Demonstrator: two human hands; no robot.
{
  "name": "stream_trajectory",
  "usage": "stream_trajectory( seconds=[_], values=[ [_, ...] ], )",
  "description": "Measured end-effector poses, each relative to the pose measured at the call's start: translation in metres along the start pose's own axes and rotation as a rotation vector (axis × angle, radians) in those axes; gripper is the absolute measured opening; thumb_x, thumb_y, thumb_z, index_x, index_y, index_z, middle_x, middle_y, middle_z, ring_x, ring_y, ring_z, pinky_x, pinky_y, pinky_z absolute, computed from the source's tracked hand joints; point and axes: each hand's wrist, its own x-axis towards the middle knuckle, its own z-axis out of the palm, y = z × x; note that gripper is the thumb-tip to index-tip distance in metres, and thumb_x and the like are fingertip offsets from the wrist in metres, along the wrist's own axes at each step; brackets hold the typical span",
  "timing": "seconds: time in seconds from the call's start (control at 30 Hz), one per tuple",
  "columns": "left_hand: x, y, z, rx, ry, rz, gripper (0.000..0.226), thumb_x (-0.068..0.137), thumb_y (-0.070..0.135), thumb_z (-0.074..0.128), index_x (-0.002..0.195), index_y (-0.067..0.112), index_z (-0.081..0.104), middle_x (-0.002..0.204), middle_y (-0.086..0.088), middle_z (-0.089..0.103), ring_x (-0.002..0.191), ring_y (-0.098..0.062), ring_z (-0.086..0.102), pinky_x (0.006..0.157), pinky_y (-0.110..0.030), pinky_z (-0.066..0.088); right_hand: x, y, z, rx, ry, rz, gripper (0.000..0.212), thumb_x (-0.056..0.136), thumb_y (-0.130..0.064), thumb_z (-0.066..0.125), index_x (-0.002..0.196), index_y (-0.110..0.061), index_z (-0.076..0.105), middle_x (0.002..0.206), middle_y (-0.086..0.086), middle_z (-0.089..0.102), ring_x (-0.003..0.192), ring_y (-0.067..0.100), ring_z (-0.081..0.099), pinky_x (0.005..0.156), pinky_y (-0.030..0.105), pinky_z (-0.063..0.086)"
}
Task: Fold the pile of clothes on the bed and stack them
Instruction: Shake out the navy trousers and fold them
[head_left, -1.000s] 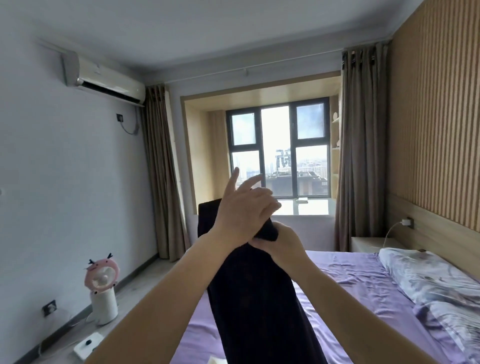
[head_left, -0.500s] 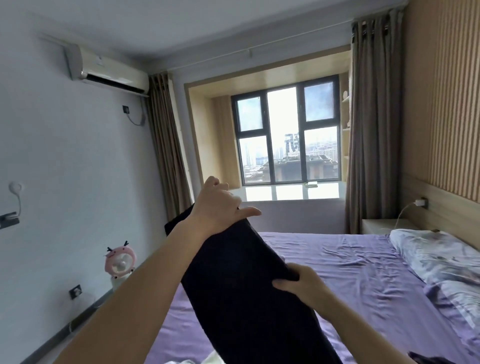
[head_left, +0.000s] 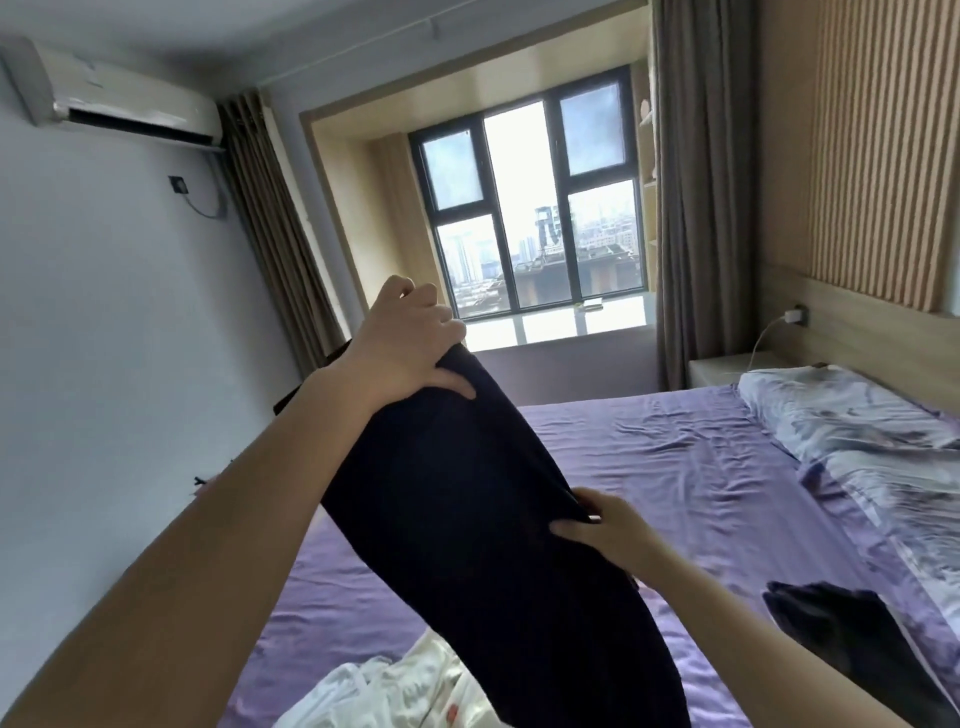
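Hands (head_left: 400, 338) farther apart along garment (head_left: 467, 493)

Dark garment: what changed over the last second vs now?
The hands have separated along the dark garment: a second ago both pinched its top together; now the left hand grips the upper end and the right hand has slid down its right edge, pinching it lower. The garment now slants instead of hanging straight. Both hands still hold it above the purple bed.

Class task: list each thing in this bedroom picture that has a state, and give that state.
Dark garment: held up, gripped by both hands.
Left hand: gripping its top.
Right hand: pinching its edge.
White clothes: crumpled, unfolded.
Curtains: drawn open.
Charger: plugged in.
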Motion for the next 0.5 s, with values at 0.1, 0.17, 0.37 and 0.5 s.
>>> stream_trajectory(
  seconds=[0.1,0.17,0.37,0.5],
  values=[
    [0.003,-0.001,-0.008,0.041,-0.01,0.006,0.09,0.059,0.088,0.014,0.088,0.017,0.062,0.074,0.01,0.043,0.091,-0.02,0.05,0.09,-0.038,0.029,-0.007,0.012,-0.002,0.049,-0.038,0.013,0.034,0.073,-0.044,0.075,0.105,-0.042,0.065,0.1,-0.018,0.071,0.094,0.002,0.066,0.086,0.026,0.052],
    [0.001,-0.001,-0.007,0.033,-0.012,-0.012,0.091,0.06,0.088,0.015,0.09,0.016,0.062,0.076,0.01,0.042,0.093,-0.02,0.05,0.093,-0.04,0.028,-0.01,0.017,-0.003,0.073,-0.064,0.035,0.037,0.077,-0.041,0.074,0.112,-0.041,0.062,0.103,-0.017,0.07,0.097,0.002,0.066,0.087,0.025,0.052],
    [-0.012,-0.004,0.007,-0.03,-0.013,-0.07,0.084,0.06,0.089,0.026,0.094,0.022,0.063,0.085,0.011,0.06,0.098,-0.018,0.051,0.094,-0.038,0.024,-0.012,0.014,0.008,-0.027,-0.07,-0.018,0.037,0.08,-0.022,0.073,0.105,-0.044,0.058,0.094,-0.026,0.066,0.09,-0.008,0.061,0.073,0.003,0.041],
    [-0.034,-0.019,0.016,-0.061,-0.036,-0.137,0.077,0.06,0.092,0.03,0.083,0.026,0.061,0.079,0.012,0.06,0.093,-0.016,0.051,0.091,-0.037,0.025,-0.007,0.011,-0.001,0.027,-0.058,0.017,0.014,0.087,-0.014,0.066,0.081,-0.026,0.067,0.077,-0.008,0.066,0.074,0.009,0.06,0.074,0.028,0.047]
  ],
)
